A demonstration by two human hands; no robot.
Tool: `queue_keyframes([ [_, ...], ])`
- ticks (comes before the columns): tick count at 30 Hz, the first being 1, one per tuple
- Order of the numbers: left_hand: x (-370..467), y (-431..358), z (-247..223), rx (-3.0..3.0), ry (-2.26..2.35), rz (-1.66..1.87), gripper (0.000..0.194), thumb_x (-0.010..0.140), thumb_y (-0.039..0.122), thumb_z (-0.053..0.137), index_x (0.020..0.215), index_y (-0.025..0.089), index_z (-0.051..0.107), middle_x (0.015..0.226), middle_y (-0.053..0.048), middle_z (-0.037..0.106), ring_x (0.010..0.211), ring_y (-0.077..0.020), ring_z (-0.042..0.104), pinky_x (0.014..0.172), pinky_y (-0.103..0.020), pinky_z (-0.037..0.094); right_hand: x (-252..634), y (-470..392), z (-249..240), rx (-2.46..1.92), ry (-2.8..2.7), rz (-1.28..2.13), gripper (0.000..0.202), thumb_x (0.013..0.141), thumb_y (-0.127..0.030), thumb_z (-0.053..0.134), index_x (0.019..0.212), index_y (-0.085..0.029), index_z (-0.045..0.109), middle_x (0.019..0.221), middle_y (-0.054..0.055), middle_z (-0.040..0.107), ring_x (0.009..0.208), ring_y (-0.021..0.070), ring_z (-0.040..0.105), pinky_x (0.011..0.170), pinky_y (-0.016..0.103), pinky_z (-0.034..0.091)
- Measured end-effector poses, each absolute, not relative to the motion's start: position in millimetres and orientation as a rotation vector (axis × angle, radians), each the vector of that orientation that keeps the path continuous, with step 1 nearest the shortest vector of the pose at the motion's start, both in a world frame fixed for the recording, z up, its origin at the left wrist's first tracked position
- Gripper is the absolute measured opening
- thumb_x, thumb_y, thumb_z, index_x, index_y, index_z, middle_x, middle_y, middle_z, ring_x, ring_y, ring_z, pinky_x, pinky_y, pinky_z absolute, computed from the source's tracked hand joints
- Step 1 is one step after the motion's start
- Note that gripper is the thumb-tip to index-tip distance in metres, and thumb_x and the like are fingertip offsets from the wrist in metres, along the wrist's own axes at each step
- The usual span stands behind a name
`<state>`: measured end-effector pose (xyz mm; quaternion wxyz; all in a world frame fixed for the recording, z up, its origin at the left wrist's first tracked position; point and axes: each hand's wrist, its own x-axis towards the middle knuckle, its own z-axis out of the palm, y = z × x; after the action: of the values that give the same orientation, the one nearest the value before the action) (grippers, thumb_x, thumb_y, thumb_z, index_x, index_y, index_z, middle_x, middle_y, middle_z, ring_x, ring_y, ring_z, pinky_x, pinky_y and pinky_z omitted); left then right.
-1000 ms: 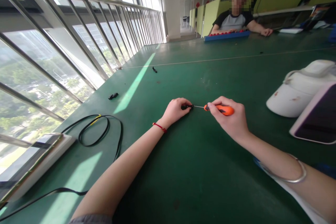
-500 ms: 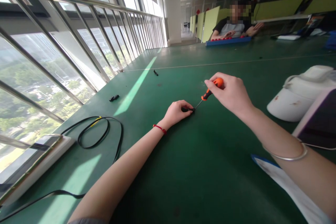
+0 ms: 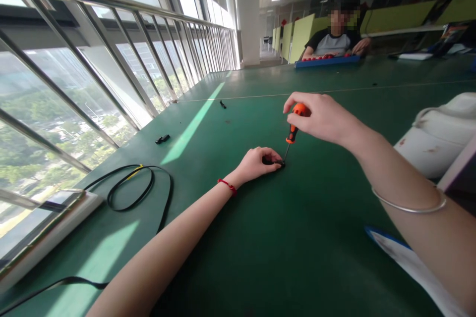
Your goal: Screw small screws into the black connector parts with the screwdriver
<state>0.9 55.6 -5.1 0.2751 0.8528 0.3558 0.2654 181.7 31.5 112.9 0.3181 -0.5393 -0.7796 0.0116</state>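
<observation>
My left hand (image 3: 258, 164) rests low on the green bench (image 3: 275, 237), its fingers narrow, pinching a small black part (image 3: 275, 162). The part lies between thumb and forefinger, partly hidden by them, and its end pokes out past my fingertips at 3 o'clock. There the thin shaft of my orange-and-black screwdriver (image 3: 292, 133) comes down, its tip at that end; I can't tell whether it is seated in anything. My right hand (image 3: 320, 116) has its fingers curled round the handle, which stands steeply, its top leaning towards 1 o'clock.

From my left hand, 2 small black pieces lie apart on the bench: 1 (image 3: 162, 139) near 10 o'clock, another (image 3: 222, 104) at 11. A looped black cable (image 3: 170, 193) lies towards 8 o'clock, and a white container (image 3: 427, 146) stands towards 3.
</observation>
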Motion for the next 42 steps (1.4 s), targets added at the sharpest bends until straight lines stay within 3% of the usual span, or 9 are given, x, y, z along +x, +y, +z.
queue_keyframes([
  [5, 2.3, 54.8, -4.7, 2.299, 0.97, 0.729, 0.016, 0.075, 0.029, 0.063, 0.082, 0.015, 0.067, 0.081, -0.003, 0.068, 0.073, -0.0131, 0.06, 0.069, -0.023, 0.049, 183.4, 25.4, 115.4, -1.491, -2.063, -0.028, 0.023, 0.077, -0.044, 0.055, 0.067, -0.023, 0.058, 0.051, -0.002, 0.052, 0.044, 0.0113, 0.038, 0.047, 0.026, 0.024],
  [12, 1.1, 55.7, -6.2, 2.267, 0.922, 0.733, 0.016, 0.074, 0.025, 0.061, 0.083, 0.013, 0.067, 0.083, -0.004, 0.069, 0.074, -0.0129, 0.061, 0.071, -0.023, 0.049, 183.1, 15.2, 123.6, -1.534, -2.178, -0.061, 0.018, 0.071, -0.036, 0.056, 0.084, -0.025, 0.061, 0.062, -0.002, 0.057, 0.05, 0.0122, 0.044, 0.05, 0.024, 0.026],
  [17, -0.8, 56.4, -6.8, 2.239, 0.889, 0.721, 0.017, 0.075, 0.022, 0.059, 0.086, 0.013, 0.067, 0.085, -0.005, 0.069, 0.077, -0.0132, 0.062, 0.074, -0.023, 0.049, 188.3, 15.1, 126.0, -1.572, -2.204, 0.002, 0.025, 0.079, -0.042, 0.047, 0.073, -0.023, 0.062, 0.057, 0.0, 0.053, 0.05, 0.013, 0.043, 0.051, 0.026, 0.026],
  [21, -0.8, 56.4, -6.9, 2.229, 0.878, 0.725, 0.018, 0.075, 0.023, 0.059, 0.087, 0.012, 0.067, 0.085, -0.005, 0.069, 0.076, -0.0133, 0.062, 0.074, -0.024, 0.049, 195.3, 18.9, 124.7, -1.547, -2.214, -0.001, 0.026, 0.07, -0.037, 0.059, 0.093, -0.023, 0.06, 0.065, -0.002, 0.056, 0.053, 0.0126, 0.044, 0.053, 0.026, 0.029],
  [26, -0.2, 56.2, -6.6, 2.201, 0.874, 0.725, 0.019, 0.077, 0.024, 0.058, 0.088, 0.012, 0.068, 0.085, -0.006, 0.07, 0.076, -0.0136, 0.062, 0.073, -0.024, 0.05, 197.5, 20.4, 123.7, -1.538, -2.212, 0.048, 0.025, 0.078, -0.042, 0.051, 0.074, -0.02, 0.06, 0.058, -0.001, 0.051, 0.052, 0.0116, 0.042, 0.053, 0.027, 0.027],
  [30, -0.2, 56.5, -6.2, 2.184, 0.87, 0.713, 0.019, 0.077, 0.024, 0.058, 0.088, 0.011, 0.067, 0.086, -0.006, 0.07, 0.076, -0.0138, 0.062, 0.073, -0.024, 0.05, 195.5, 20.7, 122.7, -1.471, -2.205, 0.061, 0.022, 0.068, -0.033, 0.062, 0.087, -0.022, 0.06, 0.063, -0.003, 0.054, 0.054, 0.0113, 0.043, 0.054, 0.025, 0.028],
  [35, 0.0, 55.7, -4.9, 2.185, 0.883, 0.713, 0.018, 0.077, 0.024, 0.059, 0.087, 0.011, 0.067, 0.085, -0.006, 0.069, 0.076, -0.0134, 0.062, 0.073, -0.023, 0.049, 194.8, 16.8, 125.3, -1.52, -2.239, 0.13, 0.023, 0.078, -0.042, 0.052, 0.074, -0.021, 0.061, 0.056, -0.002, 0.05, 0.05, 0.0106, 0.04, 0.052, 0.026, 0.026],
  [39, 0.7, 55.1, -4.1, 2.203, 0.898, 0.712, 0.017, 0.077, 0.023, 0.058, 0.086, 0.012, 0.067, 0.082, -0.004, 0.068, 0.073, -0.0126, 0.06, 0.071, -0.023, 0.049, 194.9, 14.5, 126.9, -1.54, -2.262, 0.075, 0.024, 0.069, -0.035, 0.062, 0.091, -0.024, 0.061, 0.064, -0.002, 0.057, 0.054, 0.0121, 0.046, 0.053, 0.025, 0.029],
  [42, 0.9, 55.4, -4.4, 2.234, 0.898, 0.723, 0.015, 0.076, 0.024, 0.06, 0.085, 0.013, 0.066, 0.081, -0.004, 0.067, 0.073, -0.0124, 0.06, 0.071, -0.022, 0.048, 194.8, 14.0, 127.0, -1.573, -2.26, 0.037, 0.023, 0.073, -0.043, 0.057, 0.082, -0.022, 0.061, 0.063, -0.001, 0.056, 0.055, 0.0134, 0.047, 0.053, 0.026, 0.029],
])
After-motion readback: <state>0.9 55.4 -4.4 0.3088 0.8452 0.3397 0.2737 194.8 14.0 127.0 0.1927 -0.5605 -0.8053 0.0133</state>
